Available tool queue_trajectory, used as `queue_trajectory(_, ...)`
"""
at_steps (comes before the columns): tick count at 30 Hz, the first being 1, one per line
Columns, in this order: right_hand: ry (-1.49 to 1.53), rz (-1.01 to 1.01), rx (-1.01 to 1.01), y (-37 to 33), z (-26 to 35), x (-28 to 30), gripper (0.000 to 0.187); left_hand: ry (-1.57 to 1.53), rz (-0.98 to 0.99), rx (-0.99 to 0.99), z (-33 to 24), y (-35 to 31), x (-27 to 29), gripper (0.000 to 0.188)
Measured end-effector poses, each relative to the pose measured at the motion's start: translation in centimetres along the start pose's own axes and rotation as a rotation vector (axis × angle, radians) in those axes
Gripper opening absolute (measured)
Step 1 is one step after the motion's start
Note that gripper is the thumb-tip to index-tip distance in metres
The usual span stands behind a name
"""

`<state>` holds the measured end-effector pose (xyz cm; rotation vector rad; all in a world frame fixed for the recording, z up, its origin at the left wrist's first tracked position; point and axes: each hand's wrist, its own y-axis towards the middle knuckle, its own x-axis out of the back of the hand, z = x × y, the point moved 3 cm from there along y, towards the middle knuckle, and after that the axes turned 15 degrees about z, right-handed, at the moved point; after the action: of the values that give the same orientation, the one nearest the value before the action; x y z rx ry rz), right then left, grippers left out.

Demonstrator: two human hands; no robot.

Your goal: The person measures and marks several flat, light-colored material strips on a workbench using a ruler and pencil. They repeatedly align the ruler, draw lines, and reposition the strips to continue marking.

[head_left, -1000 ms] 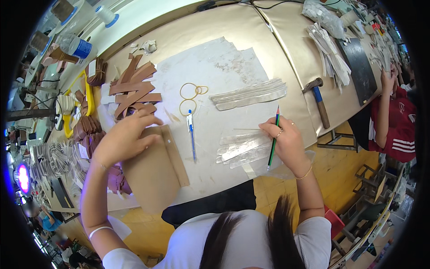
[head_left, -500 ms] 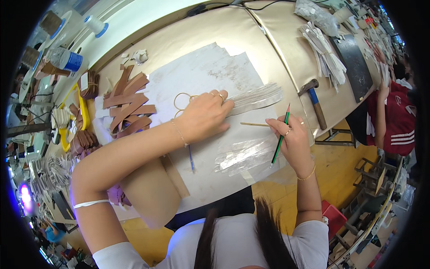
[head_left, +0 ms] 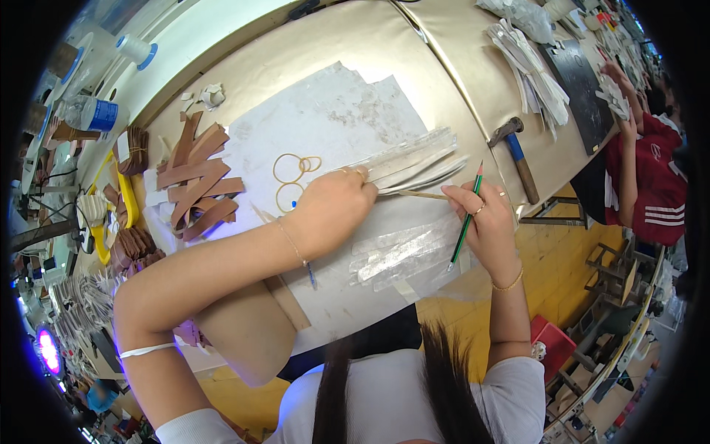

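My left hand is closed on the near end of a bundle of thin whitish strips. The strips fan apart toward their far right ends. Between the fingers of my right hand are a green and black pencil, point up, and a thin tan stick. The stick points left, and its tip reaches the lower edge of the bundle by my left hand. Below lie several shiny translucent strips. Thin tan rubber bands rest left of the bundle, and a blue pen is partly hidden under my left forearm.
Brown strips are heaped at left, near a yellow-framed tool. A hammer lies to the right, before a tied white bundle and a dark board. A co-worker in a red shirt is at far right.
The bundle's strips have spread apart at their right ends. The stick's tip has come up against the bundle. My left hand has shifted slightly left, uncovering more of the rubber bands.
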<state>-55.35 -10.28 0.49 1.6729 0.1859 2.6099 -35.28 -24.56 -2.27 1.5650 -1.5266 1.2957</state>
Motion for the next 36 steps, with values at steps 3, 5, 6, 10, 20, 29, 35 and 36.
queue_trajectory(3,-0.001,0.03,-0.023,-0.3,-0.2,0.0,0.028,-0.237,0.129,0.14,0.8,0.1,-0.2,0.017)
queue_trajectory(5,0.003,0.062,-0.045,-0.7,-0.4,-0.1,0.032,-0.238,0.108,0.153,0.1,-0.5,0.4,0.016)
queue_trajectory(6,0.012,0.064,-0.047,-0.8,-0.5,-0.1,0.032,-0.186,0.105,0.096,-0.3,-0.7,0.3,0.014)
queue_trajectory(10,0.027,0.064,-0.048,-1.0,-0.5,-0.1,0.032,-0.123,0.144,0.019,-0.9,-1.1,-0.5,0.011)
queue_trajectory(20,0.036,0.09,-0.099,-1.6,-0.9,0.0,0.027,-0.055,0.026,0.044,-0.9,-0.6,-1.9,0.015)
queue_trajectory(29,0.046,0.019,-0.098,-1.4,-1.1,0.5,0.027,-0.432,0.094,0.145,0.1,-0.8,-1.4,0.016)
queue_trajectory(35,0.244,0.157,-0.063,0.1,-0.5,-0.7,0.026,-0.252,0.211,0.328,0.1,-1.0,0.4,0.015)
queue_trajectory(36,0.228,0.194,-0.003,0.7,-0.3,-0.8,0.028,-0.234,0.242,0.329,0.2,-1.4,0.7,0.016)
